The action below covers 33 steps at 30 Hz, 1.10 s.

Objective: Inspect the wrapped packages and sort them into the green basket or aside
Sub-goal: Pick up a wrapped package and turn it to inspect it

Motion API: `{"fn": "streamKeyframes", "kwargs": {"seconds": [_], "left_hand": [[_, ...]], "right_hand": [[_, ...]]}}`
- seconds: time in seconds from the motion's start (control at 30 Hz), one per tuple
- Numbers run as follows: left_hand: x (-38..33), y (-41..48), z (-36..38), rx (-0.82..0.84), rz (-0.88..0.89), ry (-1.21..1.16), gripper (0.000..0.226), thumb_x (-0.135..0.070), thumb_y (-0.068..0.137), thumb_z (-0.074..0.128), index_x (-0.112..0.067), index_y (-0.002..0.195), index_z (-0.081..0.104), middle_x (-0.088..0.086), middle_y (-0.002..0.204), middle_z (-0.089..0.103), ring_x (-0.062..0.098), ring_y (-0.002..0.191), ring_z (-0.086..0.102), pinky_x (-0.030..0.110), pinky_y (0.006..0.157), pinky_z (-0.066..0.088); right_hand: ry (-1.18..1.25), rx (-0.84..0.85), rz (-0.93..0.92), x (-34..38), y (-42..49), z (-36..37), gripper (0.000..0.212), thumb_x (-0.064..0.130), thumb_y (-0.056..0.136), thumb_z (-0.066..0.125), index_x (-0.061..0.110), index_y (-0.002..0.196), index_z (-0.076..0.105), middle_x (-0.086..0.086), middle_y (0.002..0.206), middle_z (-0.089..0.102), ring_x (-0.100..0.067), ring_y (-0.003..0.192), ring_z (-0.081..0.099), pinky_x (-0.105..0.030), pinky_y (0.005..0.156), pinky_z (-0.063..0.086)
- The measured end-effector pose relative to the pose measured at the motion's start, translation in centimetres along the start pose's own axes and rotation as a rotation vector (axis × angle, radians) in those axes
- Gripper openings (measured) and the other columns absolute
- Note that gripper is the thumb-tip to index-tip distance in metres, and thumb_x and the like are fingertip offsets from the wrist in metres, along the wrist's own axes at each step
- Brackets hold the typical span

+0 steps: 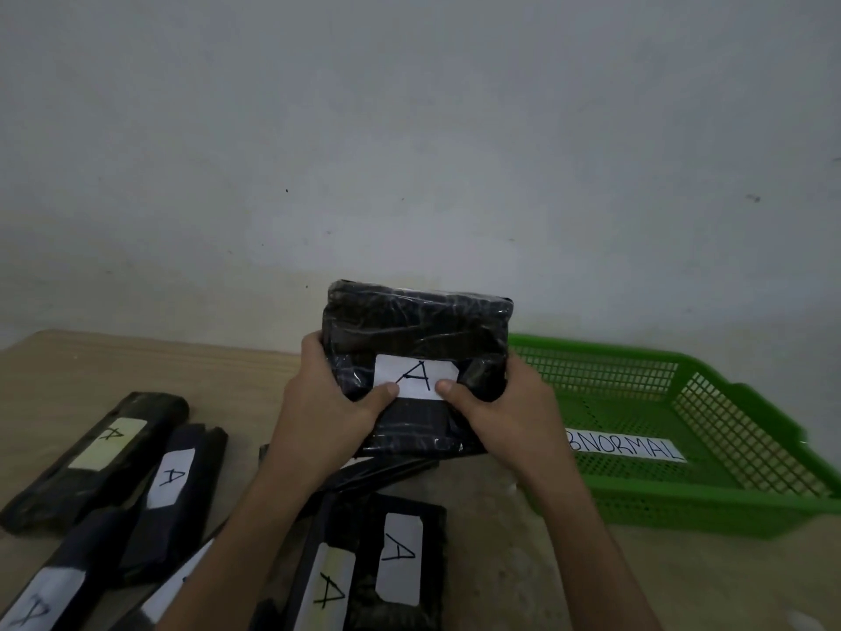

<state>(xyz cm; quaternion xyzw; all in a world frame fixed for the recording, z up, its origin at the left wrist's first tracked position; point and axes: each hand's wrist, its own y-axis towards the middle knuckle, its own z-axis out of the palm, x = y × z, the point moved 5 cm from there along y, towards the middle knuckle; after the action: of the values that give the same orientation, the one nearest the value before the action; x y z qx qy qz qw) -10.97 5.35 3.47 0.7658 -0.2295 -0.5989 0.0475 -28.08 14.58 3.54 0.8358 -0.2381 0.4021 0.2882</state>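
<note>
Pale wooden table (136,366) against a grey wall (409,129). On the left lies a loose pile (98,457) of black wrapped packages, long ones on a slant, each with a white slip marked A. The near pair (400,557) of packages lies side by side at centre, below the forearms. Above them the held package (416,330) is lifted off the table at mid-scene, broad face tilted toward the camera, long axis running left to right. The left hand (327,403) grips its left end, fingers curled behind and thumb pressed on the lower left corner of its paper label (415,375), which reads A. The right hand (509,407) grips the right end the same way, thumb on the label's lower right corner. The wrap looks glossy and creased; no tear can be made out from here. To the right the green basket (710,503) sits on the table holding only a paper strip (625,448) reading "BNORMAL", its first letter hidden by the right wrist. Judgement: this is mid-inspection. The basket lies just right of the package and the right hand is the nearer one, so a short carry rightward would drop it in. Setting it aside means going left and near, toward the pile.
</note>
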Motion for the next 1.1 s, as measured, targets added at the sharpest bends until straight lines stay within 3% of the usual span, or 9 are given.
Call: {"fn": "streamKeyframes", "kwargs": {"seconds": [0.13, 0.3, 0.4, 0.47, 0.63, 0.83, 0.9, 1.0, 1.1], "left_hand": [[0.0, -0.1, -0.2, -0.045, -0.016, 0.042, 0.039, -0.032, 0.079, 0.071, -0.024, 0.107, 0.045, -0.022, 0.084, 0.052, -0.010, 0.073, 0.049, 0.007, 0.056, 0.034], [0.1, 0.0, -0.9, -0.212, 0.046, 0.184, 0.025, -0.041, 0.078, 0.068, -0.019, 0.088, 0.062, -0.019, 0.071, 0.056, -0.009, 0.067, 0.049, 0.007, 0.053, 0.032], [0.1, 0.0, -1.2, -0.245, 0.087, 0.224, 0.024, -0.041, 0.077, 0.069, -0.018, 0.080, 0.066, -0.016, 0.066, 0.059, -0.006, 0.065, 0.052, 0.013, 0.054, 0.033], [-0.1, 0.1, -1.4, -0.235, 0.094, 0.225, 0.023, -0.041, 0.077, 0.070, -0.019, 0.081, 0.064, -0.017, 0.067, 0.057, -0.007, 0.066, 0.050, 0.012, 0.054, 0.032], [0.6, 0.4, -1.3, -0.191, -0.036, 0.060, 0.038, -0.050, 0.072, 0.069, -0.022, 0.095, 0.055, -0.019, 0.080, 0.056, -0.008, 0.072, 0.049, 0.013, 0.056, 0.034], [0.1, 0.2, -1.1, -0.221, 0.082, 0.143, 0.030, -0.032, 0.080, 0.069, -0.017, 0.105, 0.063, -0.021, 0.076, 0.051, -0.003, 0.068, 0.047, 0.003, 0.054, 0.034], [-0.4, 0.1, -1.2, -0.217, 0.134, 0.133, 0.029, -0.030, 0.078, 0.072, -0.019, 0.103, 0.064, -0.025, 0.074, 0.050, -0.012, 0.065, 0.044, 0.000, 0.055, 0.037], [-0.2, 0.3, -1.0, -0.040, 0.042, 0.011, 0.048, -0.051, 0.070, 0.072, -0.032, 0.107, 0.048, -0.029, 0.086, 0.051, -0.016, 0.074, 0.047, 0.004, 0.061, 0.038], [0.5, 0.5, -0.4, 0.182, -0.152, -0.278, 0.085, -0.083, 0.058, 0.052, -0.025, 0.120, 0.046, -0.013, 0.106, 0.059, -0.002, 0.094, 0.057, 0.023, 0.082, 0.045]], "right_hand": [[-0.018, -0.023, 0.030, 0.2, -0.3, 0.0, 0.045, 0.062, 0.074, 0.064, 0.027, 0.102, 0.061, 0.012, 0.090, 0.062, -0.012, 0.089, 0.060, -0.025, 0.074, 0.044], [-0.089, -0.125, 0.014, 0.4, -0.3, 0.3, 0.038, 0.060, 0.078, 0.061, 0.023, 0.075, 0.058, 0.005, 0.072, 0.060, -0.019, 0.076, 0.060, -0.026, 0.063, 0.039], [-0.088, -0.163, -0.003, 0.1, -0.2, 0.7, 0.043, 0.059, 0.080, 0.060, 0.017, 0.082, 0.069, -0.001, 0.072, 0.063, -0.023, 0.075, 0.062, -0.026, 0.061, 0.040], [-0.070, -0.162, -0.018, 0.0, -0.2, 0.8, 0.044, 0.060, 0.080, 0.058, 0.018, 0.087, 0.071, -0.003, 0.077, 0.067, -0.021, 0.075, 0.064, -0.026, 0.061, 0.044], [-0.005, -0.125, -0.022, 0.7, -0.4, 0.4, 0.026, 0.057, 0.077, 0.065, 0.032, 0.072, 0.063, 0.018, 0.065, 0.060, 0.005, 0.065, 0.053, -0.013, 0.055, 0.038], [0.040, -0.242, -0.044, 0.5, -0.5, 0.4, 0.032, 0.049, 0.076, 0.070, 0.018, 0.075, 0.070, 0.011, 0.057, 0.058, -0.014, 0.058, 0.058, -0.023, 0.048, 0.035], [0.081, -0.252, -0.050, 0.4, -0.3, 0.4, 0.028, 0.045, 0.077, 0.072, 0.017, 0.077, 0.071, 0.013, 0.058, 0.059, -0.005, 0.057, 0.058, -0.022, 0.048, 0.038], [0.211, -0.208, -0.041, 0.2, 0.2, -0.1, 0.016, 0.033, 0.075, 0.077, 0.020, 0.083, 0.073, 0.020, 0.067, 0.062, 0.009, 0.059, 0.059, -0.005, 0.051, 0.041], [0.210, -0.165, -0.068, -0.2, 0.6, -0.7, 0.022, 0.028, 0.070, 0.081, 0.017, 0.088, 0.074, 0.007, 0.082, 0.071, -0.007, 0.079, 0.065, -0.023, 0.071, 0.053]]}}
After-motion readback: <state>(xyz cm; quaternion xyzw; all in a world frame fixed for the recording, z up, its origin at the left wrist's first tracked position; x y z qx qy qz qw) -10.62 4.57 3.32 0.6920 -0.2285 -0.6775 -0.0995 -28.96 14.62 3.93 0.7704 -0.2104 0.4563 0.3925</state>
